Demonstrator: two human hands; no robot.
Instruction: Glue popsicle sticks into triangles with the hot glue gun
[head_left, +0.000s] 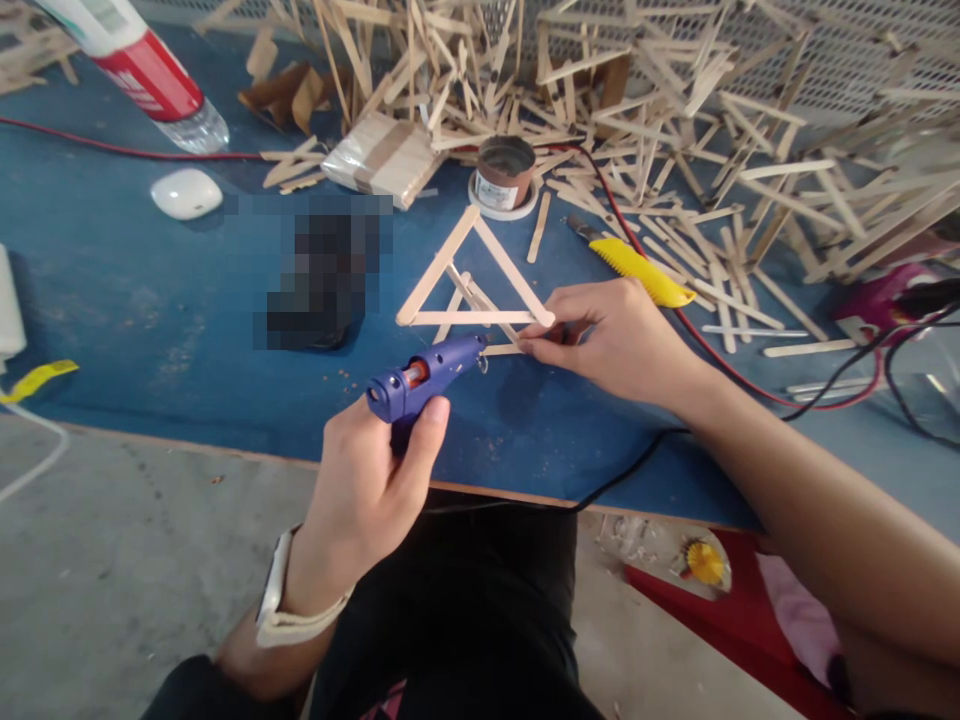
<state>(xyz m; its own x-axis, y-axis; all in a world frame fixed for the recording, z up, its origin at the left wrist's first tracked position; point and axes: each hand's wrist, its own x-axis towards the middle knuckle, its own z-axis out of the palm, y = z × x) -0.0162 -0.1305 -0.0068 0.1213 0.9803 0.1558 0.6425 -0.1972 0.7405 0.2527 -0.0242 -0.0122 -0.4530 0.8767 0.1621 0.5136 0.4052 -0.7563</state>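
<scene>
My left hand [379, 485] is wrapped round the handle of a blue hot glue gun [431, 375]. The gun's nozzle points right, close to the lower sticks of a frame made of wooden craft sticks [472, 318]. That frame has a triangle on top and further sticks beneath it. With thumb and fingers, my right hand [592, 335] pinches the frame at its right corner. Whether the nozzle touches the wood I cannot tell. A black cable [626, 480] runs along the table's front edge and under my right forearm.
Loose craft sticks and stick structures [660, 130] crowd the back of the blue table [187, 380]. Around the frame lie a small brown pot [506, 170], a yellow-handled cutter [637, 270], a blurred-out dark object [322, 270], a white case [186, 193], a bottle [154, 85] and a stick pack [382, 160].
</scene>
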